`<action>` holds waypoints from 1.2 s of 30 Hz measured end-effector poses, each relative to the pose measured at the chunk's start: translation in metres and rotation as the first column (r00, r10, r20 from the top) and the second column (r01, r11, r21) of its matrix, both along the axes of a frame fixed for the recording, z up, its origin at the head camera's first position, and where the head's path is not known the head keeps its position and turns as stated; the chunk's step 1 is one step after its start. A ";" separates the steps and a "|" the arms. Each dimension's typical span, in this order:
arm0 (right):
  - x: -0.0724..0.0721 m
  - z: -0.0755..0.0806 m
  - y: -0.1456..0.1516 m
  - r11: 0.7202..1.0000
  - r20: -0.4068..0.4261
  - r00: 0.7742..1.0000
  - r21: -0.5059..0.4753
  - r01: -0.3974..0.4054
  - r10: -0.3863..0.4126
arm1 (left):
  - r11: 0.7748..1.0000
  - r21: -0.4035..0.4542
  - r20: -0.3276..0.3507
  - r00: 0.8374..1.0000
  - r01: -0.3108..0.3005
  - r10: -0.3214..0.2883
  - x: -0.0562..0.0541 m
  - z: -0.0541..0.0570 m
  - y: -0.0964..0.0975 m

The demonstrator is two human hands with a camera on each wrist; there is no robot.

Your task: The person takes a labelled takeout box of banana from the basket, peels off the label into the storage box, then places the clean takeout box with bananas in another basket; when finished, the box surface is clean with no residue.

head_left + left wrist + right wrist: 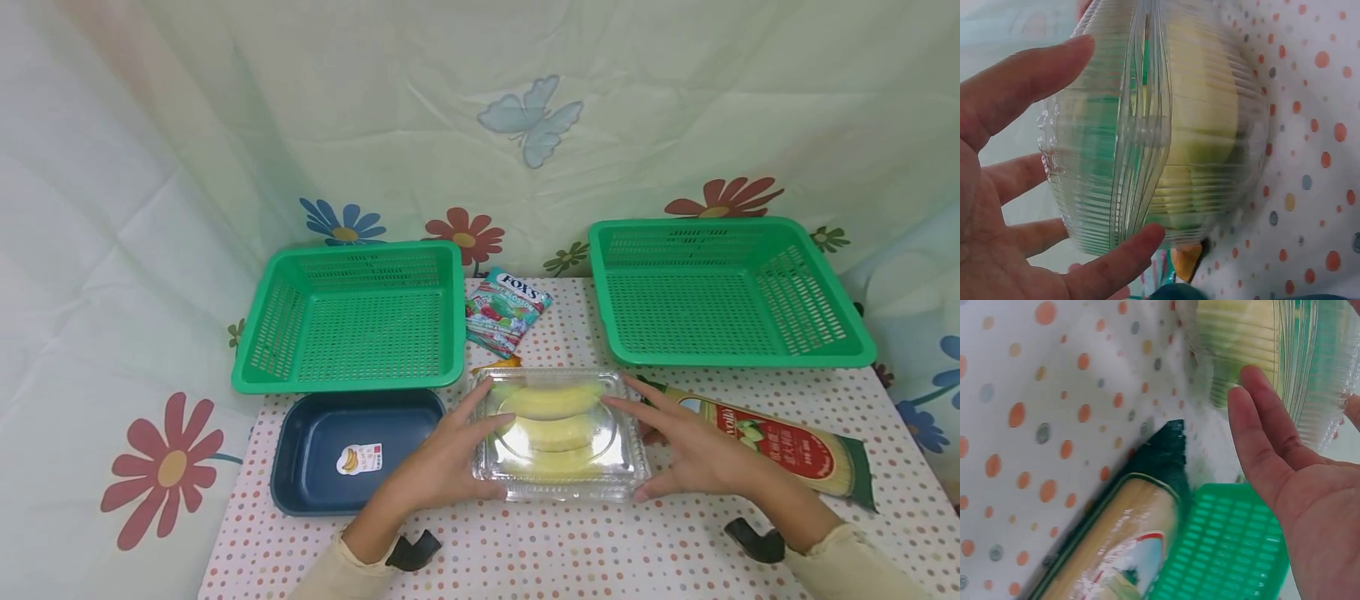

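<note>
A clear plastic clamshell box [558, 492] with yellow, banana-like fruit [555, 429] inside sits on the dotted tablecloth, its lid lying over the base. At its left side, my left hand [450, 458] spreads its fingers, some over the lid's edge, with the thumb by the near corner. My right hand [693, 450] flanks the right side in a similar way, its fingertips on the lid and side. In the left wrist view, the fingers of my left hand [1016, 206] are extended around the box's rim. Straight fingers of my right hand [1297, 469] touch the box's side in the right wrist view.
Green baskets stand at the back left [367, 333] and back right [675, 317]. A dark blue tray [322, 492] with a banana sticker lies left. Behind the box are a Fox's candy bag [506, 312] and a partly hidden orange item [506, 363]. A spaghetti pack [787, 442] lies right.
</note>
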State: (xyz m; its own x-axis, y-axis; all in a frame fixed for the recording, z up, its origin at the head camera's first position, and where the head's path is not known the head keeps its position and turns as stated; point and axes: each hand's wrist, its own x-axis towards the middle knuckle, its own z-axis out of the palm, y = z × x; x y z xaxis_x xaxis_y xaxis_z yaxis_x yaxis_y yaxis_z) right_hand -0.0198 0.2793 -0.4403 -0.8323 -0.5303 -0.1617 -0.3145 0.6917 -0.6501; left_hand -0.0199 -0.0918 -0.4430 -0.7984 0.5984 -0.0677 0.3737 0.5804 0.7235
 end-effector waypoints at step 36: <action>-0.083 0.079 -0.124 0.919 -0.111 0.993 -0.395 -0.013 -0.033 | 0.884 0.281 -0.052 0.914 -0.374 0.403 -0.037 0.089 -0.130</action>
State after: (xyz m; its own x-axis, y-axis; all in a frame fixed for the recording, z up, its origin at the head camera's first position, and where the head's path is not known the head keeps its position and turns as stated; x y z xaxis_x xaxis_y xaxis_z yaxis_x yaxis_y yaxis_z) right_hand -0.1024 0.1551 -0.3609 -0.8381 -0.5234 0.1538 -0.3962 0.3902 -0.8311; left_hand -0.0565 -0.2215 -0.3544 -0.9640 0.2230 0.1446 0.2393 0.4919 0.8371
